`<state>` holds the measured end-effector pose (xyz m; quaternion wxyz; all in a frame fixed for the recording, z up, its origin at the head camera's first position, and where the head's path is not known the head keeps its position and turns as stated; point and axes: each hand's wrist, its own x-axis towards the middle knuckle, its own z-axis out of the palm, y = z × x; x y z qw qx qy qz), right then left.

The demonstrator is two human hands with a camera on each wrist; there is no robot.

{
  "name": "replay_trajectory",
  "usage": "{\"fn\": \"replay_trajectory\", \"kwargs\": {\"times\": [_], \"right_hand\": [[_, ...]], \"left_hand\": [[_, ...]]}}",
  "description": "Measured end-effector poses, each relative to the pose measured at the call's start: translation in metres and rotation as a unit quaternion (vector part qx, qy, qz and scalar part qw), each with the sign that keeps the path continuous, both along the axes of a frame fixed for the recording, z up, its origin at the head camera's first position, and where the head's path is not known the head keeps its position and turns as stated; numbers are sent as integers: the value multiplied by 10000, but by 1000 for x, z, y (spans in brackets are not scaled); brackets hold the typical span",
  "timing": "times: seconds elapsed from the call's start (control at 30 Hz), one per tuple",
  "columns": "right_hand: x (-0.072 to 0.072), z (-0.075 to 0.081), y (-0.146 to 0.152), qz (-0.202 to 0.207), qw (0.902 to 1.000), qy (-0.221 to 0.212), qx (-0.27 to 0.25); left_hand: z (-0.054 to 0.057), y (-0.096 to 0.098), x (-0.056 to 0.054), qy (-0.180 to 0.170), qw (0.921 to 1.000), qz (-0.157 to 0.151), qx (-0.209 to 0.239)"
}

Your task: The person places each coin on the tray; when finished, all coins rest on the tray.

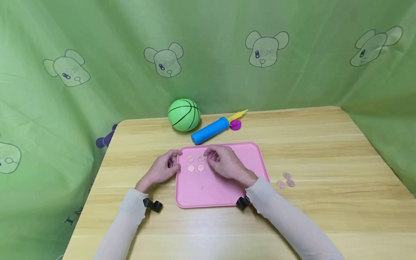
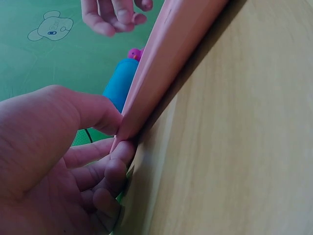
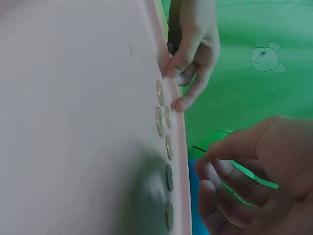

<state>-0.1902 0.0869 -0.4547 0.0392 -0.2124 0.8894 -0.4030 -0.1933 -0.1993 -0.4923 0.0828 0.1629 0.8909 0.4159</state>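
Note:
Several coins (image 1: 200, 168) lie in rows on the pink tray (image 1: 208, 195), near its left end. At the tray's left rim, my left hand (image 1: 161, 168) grips the edge, its thumb and fingertips on the rim in the left wrist view. My right hand (image 1: 225, 161) hovers above the tray, just right of the coins. Its fingers are loosely bent, and I see nothing between them in the right wrist view. More coins (image 3: 168, 216) along the rim appear there; in the head view my right hand hides them.
Three loose coins (image 1: 286, 176) lie on the wooden table (image 1: 325, 151) right of the tray. Behind it are a green basketball (image 1: 184, 115), a blue hand pump (image 1: 211, 130) with a yellow nozzle, and a small purple object (image 1: 235, 125). A green curtain (image 1: 214, 90) hangs behind.

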Motion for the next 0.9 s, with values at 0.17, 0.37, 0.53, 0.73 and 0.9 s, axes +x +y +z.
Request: {"fn": "replay_trajectory", "kwargs": {"times": [0.17,0.37,0.53,0.73,0.9], "right_hand": [[0,5,17,-175,9996,145,-172],[1,9,40,-398,9987,223,-233],[3,12,59,-571,9979,214,-211],[7,11,82,-643,9978,92,-143],[16,12,102,-775,9969,148,-22]], "left_hand": [[1,0,-1,24,10000,17,44],[2,0,0,6,10000,18,38],[1,1,1,25,10000,24,21],[0,1,1,15,10000,35,30],[-1,1,2,33,10000,12,64]]}}
